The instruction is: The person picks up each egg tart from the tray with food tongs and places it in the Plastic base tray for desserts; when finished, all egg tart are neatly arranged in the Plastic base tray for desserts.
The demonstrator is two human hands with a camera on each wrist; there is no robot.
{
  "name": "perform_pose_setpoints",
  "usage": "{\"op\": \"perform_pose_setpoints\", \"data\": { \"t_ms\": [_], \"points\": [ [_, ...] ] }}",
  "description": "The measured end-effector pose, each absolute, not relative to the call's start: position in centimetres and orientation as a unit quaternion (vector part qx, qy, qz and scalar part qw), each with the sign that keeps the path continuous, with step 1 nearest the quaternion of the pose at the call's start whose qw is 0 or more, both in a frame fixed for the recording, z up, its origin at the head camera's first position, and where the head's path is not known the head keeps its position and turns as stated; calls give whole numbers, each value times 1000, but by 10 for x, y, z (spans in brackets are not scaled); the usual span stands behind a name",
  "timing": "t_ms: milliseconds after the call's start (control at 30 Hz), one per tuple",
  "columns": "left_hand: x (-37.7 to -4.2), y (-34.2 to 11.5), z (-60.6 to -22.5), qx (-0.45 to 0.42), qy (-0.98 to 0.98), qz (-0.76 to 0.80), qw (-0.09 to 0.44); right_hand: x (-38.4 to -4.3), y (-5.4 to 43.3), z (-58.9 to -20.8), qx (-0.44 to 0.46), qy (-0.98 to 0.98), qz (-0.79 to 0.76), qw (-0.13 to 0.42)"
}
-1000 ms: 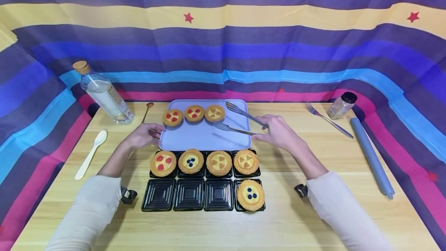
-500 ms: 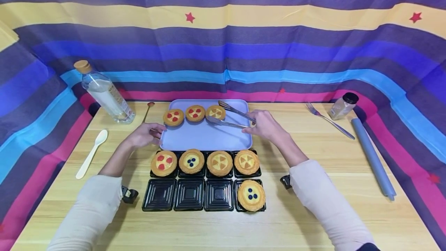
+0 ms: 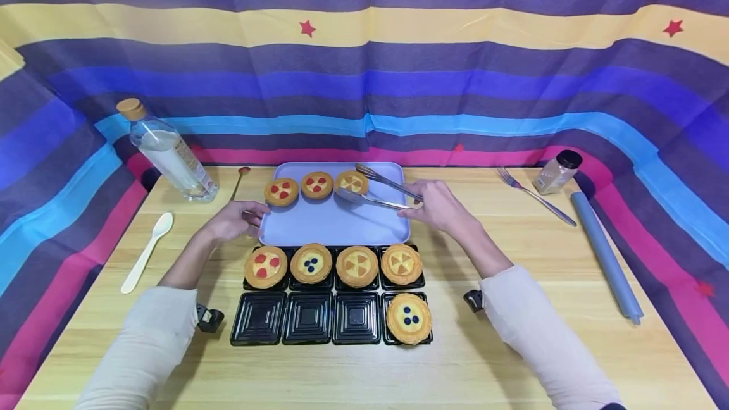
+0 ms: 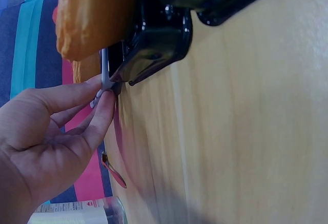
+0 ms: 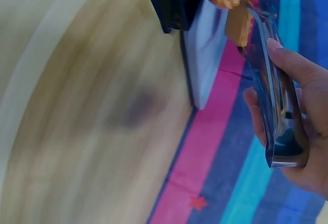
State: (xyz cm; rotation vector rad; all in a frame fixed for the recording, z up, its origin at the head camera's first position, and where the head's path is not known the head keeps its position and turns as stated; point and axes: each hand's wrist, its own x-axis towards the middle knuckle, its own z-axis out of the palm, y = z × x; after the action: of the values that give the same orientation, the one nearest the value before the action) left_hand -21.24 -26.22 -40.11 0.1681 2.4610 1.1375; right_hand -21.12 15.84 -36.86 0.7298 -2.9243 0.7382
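In the head view my left hand [image 3: 235,220] pinches the left edge of a pale lavender tray [image 3: 330,226]; the left wrist view shows thumb and fingertips on its rim. Metal tongs [image 3: 390,181] are gripped in my right hand [image 3: 435,204] at the tray's right side. Their two arms reach over the tray, one on each side of a tart with triangular pieces [image 3: 350,180]. In the right wrist view the tong tips are at a tart's edge; how firmly they touch is unclear. Two tarts with red pieces [image 3: 281,192] lie further left on the tray.
Black square trays [image 3: 307,317] stand in two rows before the lavender tray, several bearing tarts [image 3: 357,266]. At left are a bottle [image 3: 176,160], a cream spoon [image 3: 147,252] and a thin stirrer [image 3: 239,183]. A fork [image 3: 535,195], a jar [image 3: 557,173] and a grey roll [image 3: 606,258] lie right.
My right hand has moved left with the tongs, bringing their arms to both sides of the triangle-topped tart. The left hand stays on the tray edge.
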Motion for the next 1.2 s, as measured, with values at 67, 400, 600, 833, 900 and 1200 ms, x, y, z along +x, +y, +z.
{"op": "perform_pose_setpoints", "data": {
  "t_ms": [67,400,600,833,900,1200],
  "points": [
    [-212,-263,-400,62,886,409,211,-204,162,-364,246,-939,240,27],
    [-211,-263,-400,61,893,396,205,-140,187,-347,311,-919,229,81],
    [-212,-264,-400,58,892,398,207,-102,198,-344,328,-912,229,91],
    [-212,-263,-401,64,889,403,206,-68,204,-351,339,-907,235,85],
    [-211,-263,-402,59,888,405,210,-59,206,-355,343,-904,241,81],
    [-212,-264,-402,62,885,411,210,-35,207,-371,372,-896,237,58]
  ]
}}
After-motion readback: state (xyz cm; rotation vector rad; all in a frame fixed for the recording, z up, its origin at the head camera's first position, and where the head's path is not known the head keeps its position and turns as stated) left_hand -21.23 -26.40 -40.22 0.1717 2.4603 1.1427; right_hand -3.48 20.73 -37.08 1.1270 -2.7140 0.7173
